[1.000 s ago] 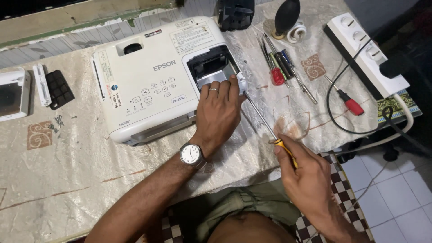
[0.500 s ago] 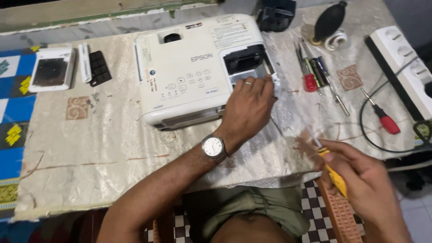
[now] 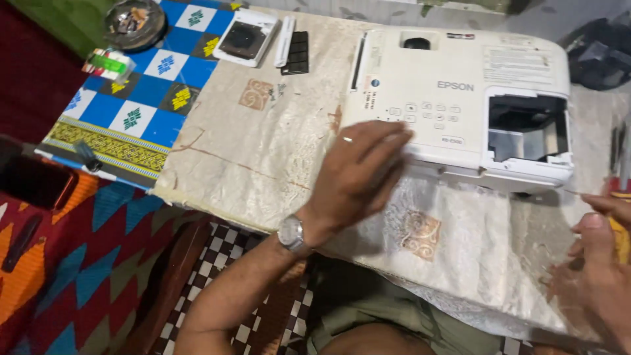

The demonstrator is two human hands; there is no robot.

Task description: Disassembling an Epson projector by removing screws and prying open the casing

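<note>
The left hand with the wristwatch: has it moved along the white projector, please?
Yes. The left hand has slid from the white projector's open lamp compartment to its button-panel end.

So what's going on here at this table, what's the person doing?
A person sits at a cloth-covered table with a white projector lying in front of them, a compartment in its top standing open. The left hand, with a ring and a wristwatch, rests flat on the projector's near front edge. The right hand, at the picture's right edge, holds a yellow-handled screwdriver just off the projector's corner. A removed white cover and a small black part lie at the table's far side.
</note>
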